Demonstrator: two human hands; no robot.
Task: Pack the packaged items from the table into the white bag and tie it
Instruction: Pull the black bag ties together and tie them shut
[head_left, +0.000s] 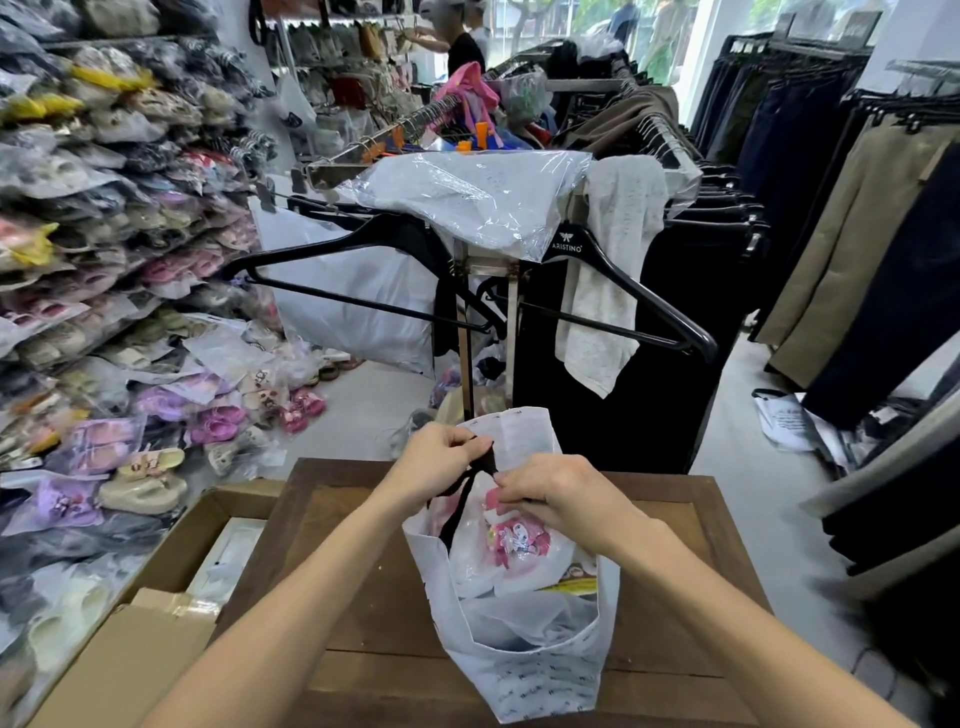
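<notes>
Centrally, one white bag (511, 623) stands on the wooden table (337, 597), its base near the table's near edge and its mouth open upward. Bare wood lies to its left and right; the far edge meets a rack post (464, 332). Inside show packaged items (514, 540), one pink-printed on top, the rest too bunched to count. Two hands work above the mouth. The left hand (441, 462) pinches the black ties (480, 475) with curled fingers; the right hand (556, 491) is curled on the same ties, just beside it. One cardboard box (156, 613) sits open against the table's left side. Two black hangers (363, 249) hang off the rack beyond, and bagged slippers (130, 260) crowd the left shelves.
</notes>
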